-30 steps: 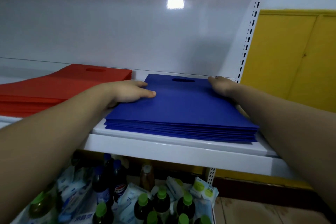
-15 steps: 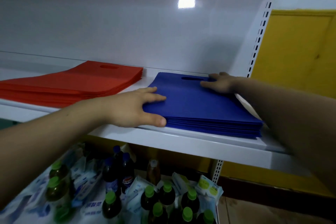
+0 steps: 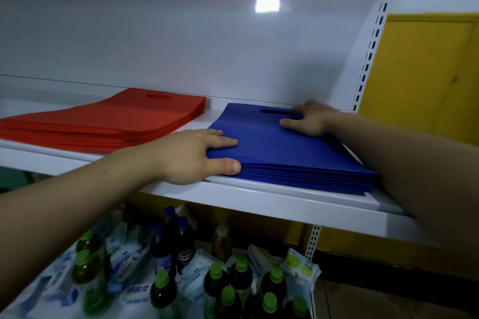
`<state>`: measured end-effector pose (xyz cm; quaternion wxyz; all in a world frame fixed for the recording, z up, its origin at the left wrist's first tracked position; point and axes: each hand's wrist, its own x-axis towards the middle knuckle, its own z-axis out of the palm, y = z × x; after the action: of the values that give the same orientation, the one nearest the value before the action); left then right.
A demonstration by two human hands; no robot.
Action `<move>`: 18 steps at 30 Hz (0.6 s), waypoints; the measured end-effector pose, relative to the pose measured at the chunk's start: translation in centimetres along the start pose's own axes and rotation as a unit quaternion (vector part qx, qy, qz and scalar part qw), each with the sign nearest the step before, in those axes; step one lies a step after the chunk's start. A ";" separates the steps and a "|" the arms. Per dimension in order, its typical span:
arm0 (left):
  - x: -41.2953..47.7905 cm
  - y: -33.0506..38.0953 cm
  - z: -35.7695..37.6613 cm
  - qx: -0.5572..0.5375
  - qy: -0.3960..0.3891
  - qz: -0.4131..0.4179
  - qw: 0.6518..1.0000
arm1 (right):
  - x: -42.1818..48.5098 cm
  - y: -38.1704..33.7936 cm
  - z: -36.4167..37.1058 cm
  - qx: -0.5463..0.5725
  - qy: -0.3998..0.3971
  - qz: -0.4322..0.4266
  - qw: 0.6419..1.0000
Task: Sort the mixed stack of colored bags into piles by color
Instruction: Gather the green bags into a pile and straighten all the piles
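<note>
Head view: the left hand [image 3: 197, 155] is gripping the blue pile [image 3: 285, 153] by its near corner (thumb in front, fingers on top); the right hand [image 3: 308, 118] is pressing flat on it.

Red bags [image 3: 108, 122], blue bags [image 3: 285, 147], white shelf [image 3: 259, 199], green-capped bottles [image 3: 241, 274], yellow wall [image 3: 425, 72]
</note>
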<state>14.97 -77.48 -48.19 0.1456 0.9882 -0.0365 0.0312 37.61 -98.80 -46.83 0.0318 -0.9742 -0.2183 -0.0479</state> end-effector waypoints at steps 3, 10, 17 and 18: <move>-0.1 -0.2 0.4 -0.003 0.036 0.002 0.999 | -0.1 -0.1 0.5 0.021 -0.013 -0.016 1.000; -0.6 0.1 0.3 0.032 0.032 0.016 0.999 | -2.1 -1.7 -1.7 -0.086 0.040 -0.034 0.995; -0.6 0.4 0.2 0.027 -0.010 0.012 1.000 | -5.3 -2.7 -0.3 0.000 -0.045 -0.117 0.992; -0.7 0.5 0.1 0.024 -0.013 0.012 1.000 | -5.6 -3.0 -0.7 -0.021 -0.021 -0.127 0.991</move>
<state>14.26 -77.95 -48.24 0.1213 0.9912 -0.0491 0.0207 31.22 -98.57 -46.61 0.0008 -0.9399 -0.3396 -0.0355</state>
